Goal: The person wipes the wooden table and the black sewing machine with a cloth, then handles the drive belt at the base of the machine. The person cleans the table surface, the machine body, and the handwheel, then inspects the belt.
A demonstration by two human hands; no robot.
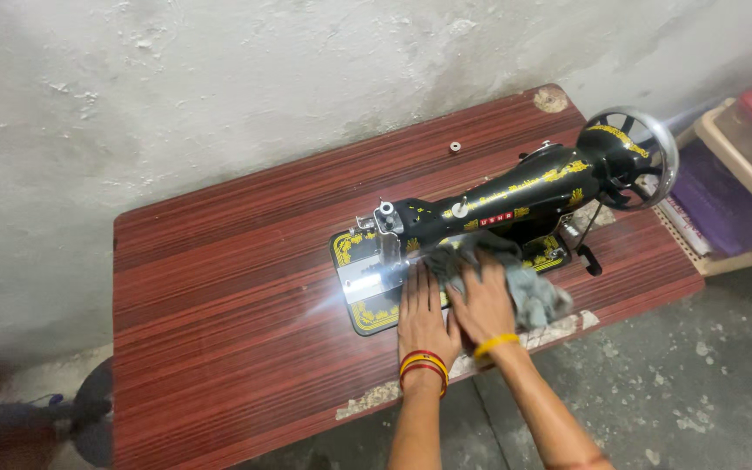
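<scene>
While both palms press flat on the grey cloth (515, 283), the fingers of the left hand (424, 315) and right hand (483, 306) lie spread and unclenched, gripping nothing. That cloth sits bunched on the bed of the black sewing machine (515, 204), under its arm and just right of the needle plate (367, 283), which glares with light. Fingertips of the left hand lie near the needle area, so a slide leftward could risk a prick. Loose folds might also snag near the handwheel (633, 157). A small metal bobbin (455, 147) rests apart on the wooden table (219, 305).
</scene>
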